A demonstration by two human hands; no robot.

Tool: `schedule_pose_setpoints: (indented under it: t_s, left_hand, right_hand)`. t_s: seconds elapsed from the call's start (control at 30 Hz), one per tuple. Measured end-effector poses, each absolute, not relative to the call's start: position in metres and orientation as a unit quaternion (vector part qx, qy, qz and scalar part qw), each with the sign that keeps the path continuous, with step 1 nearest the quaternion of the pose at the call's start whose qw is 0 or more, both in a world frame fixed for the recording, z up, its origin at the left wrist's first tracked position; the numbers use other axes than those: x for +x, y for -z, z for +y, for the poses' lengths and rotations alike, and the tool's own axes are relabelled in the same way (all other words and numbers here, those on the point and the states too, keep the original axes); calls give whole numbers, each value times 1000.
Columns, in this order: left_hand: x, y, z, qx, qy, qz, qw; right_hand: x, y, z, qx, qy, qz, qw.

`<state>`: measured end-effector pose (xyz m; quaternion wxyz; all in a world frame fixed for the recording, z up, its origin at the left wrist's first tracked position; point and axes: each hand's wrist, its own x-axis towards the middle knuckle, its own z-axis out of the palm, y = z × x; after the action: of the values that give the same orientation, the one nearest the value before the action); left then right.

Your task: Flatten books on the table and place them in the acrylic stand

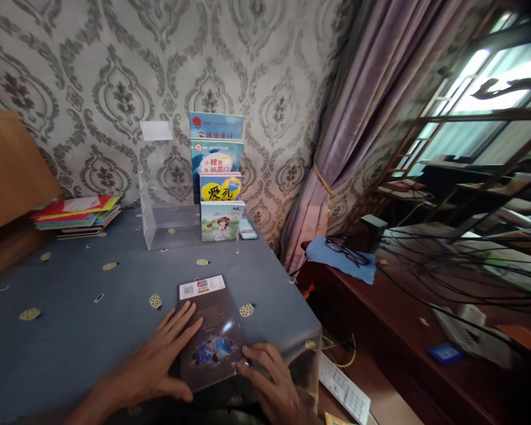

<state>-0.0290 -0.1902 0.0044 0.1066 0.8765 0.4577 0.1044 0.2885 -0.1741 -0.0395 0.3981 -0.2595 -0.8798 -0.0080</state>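
A dark-covered book [210, 333] lies back cover up on the blue tablecloth [79, 319], near the table's front right corner. My left hand [161, 360] rests flat on its left edge, fingers spread over the cover. My right hand [272, 381] touches the book's lower right corner with fingers bent and apart. Neither hand grips the book. Farther back, a clear acrylic stand [159, 221] holds several colourful children's books [219, 183] stepped upright against the wall.
A stack of bright thin books [77, 215] lies at the back left beside a wooden panel [9, 165]. To the right stand a dark wooden desk [402, 319] with glasses on a blue cloth [343, 257], cables, and a purple curtain [358, 118].
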Motion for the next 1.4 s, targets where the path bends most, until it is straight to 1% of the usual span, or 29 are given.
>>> schedule_pose_setpoints:
  t_s: [0.17,0.4,0.53,0.67,0.8,0.97,1.07,1.23,1.4]
  left_hand:
    - [-33,4,-206,886,-95,443,101]
    - [-16,15,-216,870,-126,476,-16]
    - [-18,16,-216,872,-157,462,-38]
    - [-23,4,-214,863,-190,469,-2]
    - [-23,-12,-204,840,-244,481,57]
    - [-13,-26,-187,771,-397,470,164]
    - [-6,-37,-178,727,-453,471,211]
    - [-2,-50,-157,683,-483,487,251]
    - [0,-49,-133,592,-543,547,236]
  right_hand:
    - [289,39,-179,-248,21,-881,402]
    - [290,40,-178,-228,49,-879,416]
    - [295,30,-178,-216,49,-889,400]
    - [301,6,-179,-223,56,-906,356]
    - [298,-32,-176,-216,19,-922,322]
    - [285,-82,-163,-217,-118,-929,275]
    - [280,-105,-150,-219,-179,-926,250]
    - [272,-123,-125,-188,-187,-924,276]
    - [256,-117,-102,-217,-156,-893,363]
